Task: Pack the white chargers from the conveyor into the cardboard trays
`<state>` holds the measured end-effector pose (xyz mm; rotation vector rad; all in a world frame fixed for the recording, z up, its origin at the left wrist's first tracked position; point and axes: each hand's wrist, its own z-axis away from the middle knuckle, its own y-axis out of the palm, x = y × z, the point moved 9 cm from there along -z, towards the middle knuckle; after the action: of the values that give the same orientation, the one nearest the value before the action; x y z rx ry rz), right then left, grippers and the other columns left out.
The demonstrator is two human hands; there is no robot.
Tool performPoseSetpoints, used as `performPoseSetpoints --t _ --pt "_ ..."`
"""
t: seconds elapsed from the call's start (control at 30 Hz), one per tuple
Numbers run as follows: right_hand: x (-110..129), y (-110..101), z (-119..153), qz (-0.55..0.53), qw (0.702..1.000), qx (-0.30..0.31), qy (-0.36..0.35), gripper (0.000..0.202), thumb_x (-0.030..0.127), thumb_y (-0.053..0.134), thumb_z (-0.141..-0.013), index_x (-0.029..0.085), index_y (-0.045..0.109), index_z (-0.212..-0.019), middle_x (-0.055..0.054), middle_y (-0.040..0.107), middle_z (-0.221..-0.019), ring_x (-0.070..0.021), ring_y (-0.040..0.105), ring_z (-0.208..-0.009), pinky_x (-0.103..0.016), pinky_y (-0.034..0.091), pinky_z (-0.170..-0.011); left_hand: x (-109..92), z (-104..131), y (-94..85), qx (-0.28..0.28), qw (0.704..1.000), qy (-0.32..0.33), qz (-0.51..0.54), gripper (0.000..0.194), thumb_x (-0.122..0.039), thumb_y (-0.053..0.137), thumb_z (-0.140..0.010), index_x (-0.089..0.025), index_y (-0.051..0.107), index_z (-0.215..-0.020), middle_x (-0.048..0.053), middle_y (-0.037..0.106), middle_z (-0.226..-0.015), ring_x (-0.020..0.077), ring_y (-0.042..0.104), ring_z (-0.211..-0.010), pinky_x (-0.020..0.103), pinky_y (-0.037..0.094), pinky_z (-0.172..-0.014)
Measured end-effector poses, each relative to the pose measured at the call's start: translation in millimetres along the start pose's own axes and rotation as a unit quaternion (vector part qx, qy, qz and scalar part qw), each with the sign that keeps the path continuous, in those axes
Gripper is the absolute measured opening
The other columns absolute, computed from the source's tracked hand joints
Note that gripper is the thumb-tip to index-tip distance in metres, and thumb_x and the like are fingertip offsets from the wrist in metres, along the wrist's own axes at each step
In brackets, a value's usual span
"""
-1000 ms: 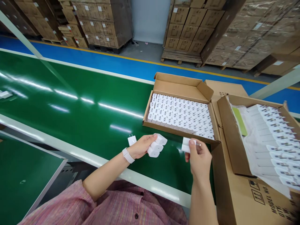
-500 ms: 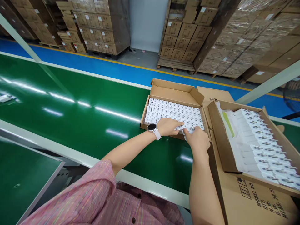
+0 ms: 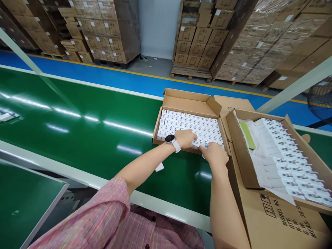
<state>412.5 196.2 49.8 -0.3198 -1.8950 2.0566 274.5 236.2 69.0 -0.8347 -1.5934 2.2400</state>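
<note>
A shallow open cardboard carton (image 3: 156, 133) holds tight rows of small white plug-like pieces (image 3: 178, 119) with dark print. My left hand (image 3: 184, 139), with a watch at its wrist, reaches over the carton's near side. Its fingers are bent down onto the front rows, and what they pinch, if anything, is hidden. Close beside it, my right hand (image 3: 215, 154) is closed at the near right corner, thumb pointing left. A bit of white shows under its fingers, its kind unclear. On the green belt (image 3: 140, 162), a single white piece (image 3: 159, 167) lies by my left forearm.
At right, a tilted open carton (image 3: 245, 162) with white pieces in rows, white sheeting and a green strip (image 3: 247, 135) rests on a large printed carton (image 3: 275, 218). A white post (image 3: 293, 84) rises behind. Stacked cartons (image 3: 110, 31) stand beyond the blue floor.
My left fingers have curled in from a stretched pose over the front rows. A white piece on the belt now shows beside my left forearm. The whole view has shifted slightly.
</note>
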Motion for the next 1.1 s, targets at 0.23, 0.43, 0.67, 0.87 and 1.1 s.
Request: performPoseSetpoints --t 0.23,0.43,0.67,0.87,1.1 --pt "-14.1 -0.5 9.6 -0.041 0.999 -0.013 -0.014 0.037 0.049 0.051 -0.096 0.023 0.077 -0.099 -0.015 0.071 -0.106 -0.0323 0.069 -0.092 -0.045 0.053 -0.078 4.7 4.2 -0.9 0.004 1.000 -0.005 -0.008 0.025 -0.028 0.067 -0.091 -0.025 0.075 -0.114 0.009 0.069 -0.130 0.0304 0.067 -0.116 0.040 0.052 -0.095" --pt "-17.8 -4.6 25.8 -0.165 0.979 -0.114 -0.035 0.046 0.059 0.046 -0.096 0.020 0.070 -0.095 -0.015 0.067 -0.102 -0.0317 0.064 -0.093 -0.041 0.050 -0.077 11.1 6.0 0.2 -0.002 0.999 -0.026 -0.019 0.024 -0.025 0.068 -0.089 -0.017 0.074 -0.111 0.014 0.069 -0.125 0.0316 0.070 -0.110 0.038 0.054 -0.089" --pt "-38.8 9.8 70.1 -0.300 0.934 -0.166 -0.103 0.043 0.055 0.046 -0.097 0.019 0.062 -0.114 -0.014 0.066 -0.111 -0.0302 0.064 -0.099 -0.041 0.050 -0.082 26.7 17.6 -5.4 -0.012 1.000 -0.018 -0.017 0.028 -0.030 0.070 -0.093 -0.011 0.068 -0.114 0.017 0.068 -0.119 0.0299 0.069 -0.109 0.034 0.054 -0.085" --pt "-45.5 33.1 95.1 -0.316 0.930 -0.141 -0.124 0.050 0.061 0.041 -0.101 0.019 0.061 -0.119 -0.016 0.066 -0.115 -0.0305 0.065 -0.099 -0.042 0.054 -0.081 33.6 30.2 -12.1 -0.006 0.999 -0.008 -0.053 0.023 -0.015 0.067 -0.093 -0.019 0.066 -0.116 0.012 0.066 -0.119 0.0293 0.069 -0.106 0.035 0.054 -0.081" --pt "-38.0 42.6 106.8 -0.333 0.913 -0.165 -0.168 0.049 0.058 0.040 -0.103 0.019 0.061 -0.122 -0.017 0.067 -0.116 -0.0315 0.066 -0.105 -0.044 0.055 -0.083 19.4 28.1 -6.5 -0.009 0.993 0.017 -0.117 0.011 -0.007 0.064 -0.091 -0.014 0.071 -0.095 0.015 0.069 -0.105 0.0324 0.068 -0.107 0.040 0.055 -0.084"
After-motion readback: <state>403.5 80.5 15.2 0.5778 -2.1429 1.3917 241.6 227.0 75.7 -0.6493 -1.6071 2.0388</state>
